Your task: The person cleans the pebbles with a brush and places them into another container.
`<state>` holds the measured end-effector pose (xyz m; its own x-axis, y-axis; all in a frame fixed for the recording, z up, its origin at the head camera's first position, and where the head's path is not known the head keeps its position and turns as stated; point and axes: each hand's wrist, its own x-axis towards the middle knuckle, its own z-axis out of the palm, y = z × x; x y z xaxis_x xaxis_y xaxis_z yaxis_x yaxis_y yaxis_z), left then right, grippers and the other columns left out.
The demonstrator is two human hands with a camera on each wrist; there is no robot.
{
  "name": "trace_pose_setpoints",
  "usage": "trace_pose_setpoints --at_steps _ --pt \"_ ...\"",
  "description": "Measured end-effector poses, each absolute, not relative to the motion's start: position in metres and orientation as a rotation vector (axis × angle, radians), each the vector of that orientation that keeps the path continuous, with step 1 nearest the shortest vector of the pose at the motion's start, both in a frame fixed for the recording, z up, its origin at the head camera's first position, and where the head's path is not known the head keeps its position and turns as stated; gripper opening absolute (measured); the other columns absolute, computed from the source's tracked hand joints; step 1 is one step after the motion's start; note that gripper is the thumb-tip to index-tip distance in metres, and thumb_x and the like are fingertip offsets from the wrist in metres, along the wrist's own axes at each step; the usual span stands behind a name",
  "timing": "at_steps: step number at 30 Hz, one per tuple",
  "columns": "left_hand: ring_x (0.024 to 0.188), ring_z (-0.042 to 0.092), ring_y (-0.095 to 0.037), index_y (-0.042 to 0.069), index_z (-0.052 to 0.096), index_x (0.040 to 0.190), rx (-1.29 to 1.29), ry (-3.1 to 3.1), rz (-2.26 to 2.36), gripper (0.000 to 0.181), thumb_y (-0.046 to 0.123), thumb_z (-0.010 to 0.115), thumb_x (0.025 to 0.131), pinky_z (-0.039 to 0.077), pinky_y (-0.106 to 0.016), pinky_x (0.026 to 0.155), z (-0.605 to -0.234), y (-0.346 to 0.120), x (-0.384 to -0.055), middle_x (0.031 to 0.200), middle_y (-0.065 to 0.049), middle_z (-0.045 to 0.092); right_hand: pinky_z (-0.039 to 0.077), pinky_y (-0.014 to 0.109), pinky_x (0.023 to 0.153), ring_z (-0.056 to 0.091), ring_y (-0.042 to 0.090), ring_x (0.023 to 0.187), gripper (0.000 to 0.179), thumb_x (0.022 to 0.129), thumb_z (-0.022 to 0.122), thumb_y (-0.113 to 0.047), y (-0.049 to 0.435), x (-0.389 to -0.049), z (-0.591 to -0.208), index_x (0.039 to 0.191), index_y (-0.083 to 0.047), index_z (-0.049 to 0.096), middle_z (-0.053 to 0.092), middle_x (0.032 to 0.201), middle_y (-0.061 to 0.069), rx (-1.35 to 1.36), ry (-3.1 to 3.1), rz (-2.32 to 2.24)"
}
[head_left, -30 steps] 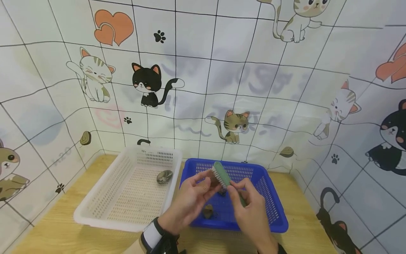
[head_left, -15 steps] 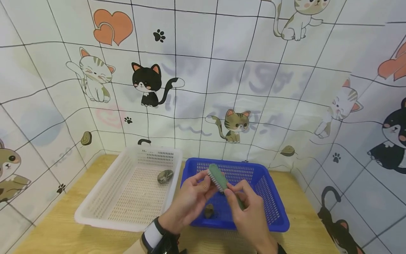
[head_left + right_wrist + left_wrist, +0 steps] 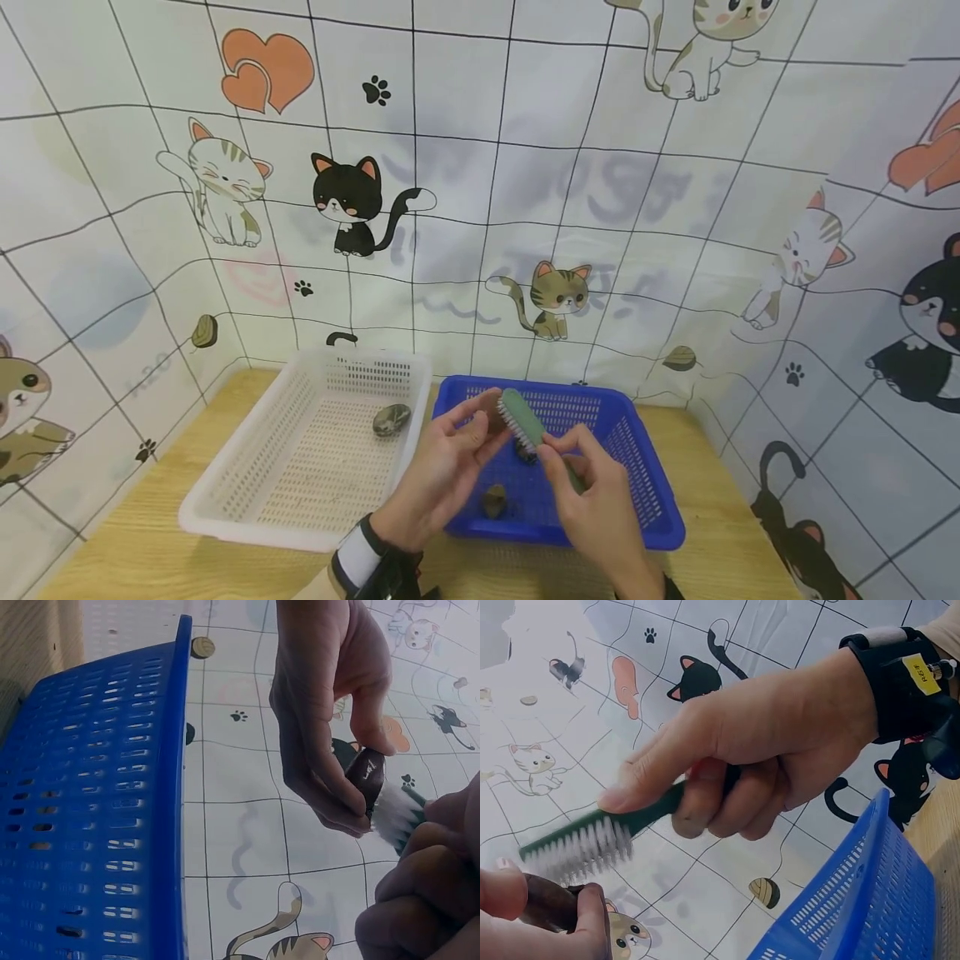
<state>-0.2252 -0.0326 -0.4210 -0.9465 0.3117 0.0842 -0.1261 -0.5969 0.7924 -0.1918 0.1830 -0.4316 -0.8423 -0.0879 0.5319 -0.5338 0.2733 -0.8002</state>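
Observation:
My left hand pinches a dark brown, smooth stone between thumb and fingers above the blue basket. The right hand grips the handle of a green brush, thumb along its back in the left wrist view. White bristles face the stone and meet its surface in the right wrist view. The head view shows only a brown sliver of the held stone behind the brush and fingers. Below the hands, a brownish stone and a dark stone lie in the blue basket.
To the left stands a white basket with a grey mottled stone near its right wall. Both baskets sit side by side on a wooden tabletop. A cat-printed sheet rises behind and at both sides.
The brush has shifted down and left over the held stone, then back up and right. My left hand keeps its hold with little movement. The stones in the baskets have stayed put.

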Motion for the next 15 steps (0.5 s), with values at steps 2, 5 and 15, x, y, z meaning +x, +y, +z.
trace_pose_setpoints --at_steps 2,5,15 --pt "0.146 0.07 -0.012 -0.008 0.039 0.174 0.321 1.262 2.57 0.053 0.009 0.048 0.125 0.056 -0.031 0.13 -0.422 -0.0314 -0.2252 0.168 -0.017 0.06 0.027 0.011 0.034 0.029 -0.016 0.046 0.016 0.114 0.071 0.001 0.1812 -0.1924 -0.4316 0.105 -0.011 0.065 0.088 0.108 0.026 0.626 -2.142 1.588" --pt "0.148 0.069 -0.015 -0.008 0.035 0.176 0.343 1.249 2.509 0.056 0.01 0.048 0.125 0.055 -0.03 0.131 -0.4245 -0.0289 -0.2244 0.171 -0.021 0.057 0.028 0.01 0.035 0.029 -0.017 0.047 0.016 0.114 0.07 0.001 0.1785 -0.1942 -0.4314 0.105 -0.01 0.065 0.076 0.071 0.009 0.684 -2.123 1.573" --pt "0.158 0.061 -0.024 -0.008 0.033 0.177 0.332 1.235 2.496 0.059 0.008 0.051 0.123 0.053 -0.034 0.133 -0.4273 -0.03 -0.2249 0.175 -0.027 0.05 0.026 0.012 0.035 0.032 -0.011 0.046 0.015 0.113 0.076 -0.006 0.1858 -0.1999 -0.435 0.104 -0.014 0.067 0.082 0.135 0.031 0.437 -2.218 1.541"
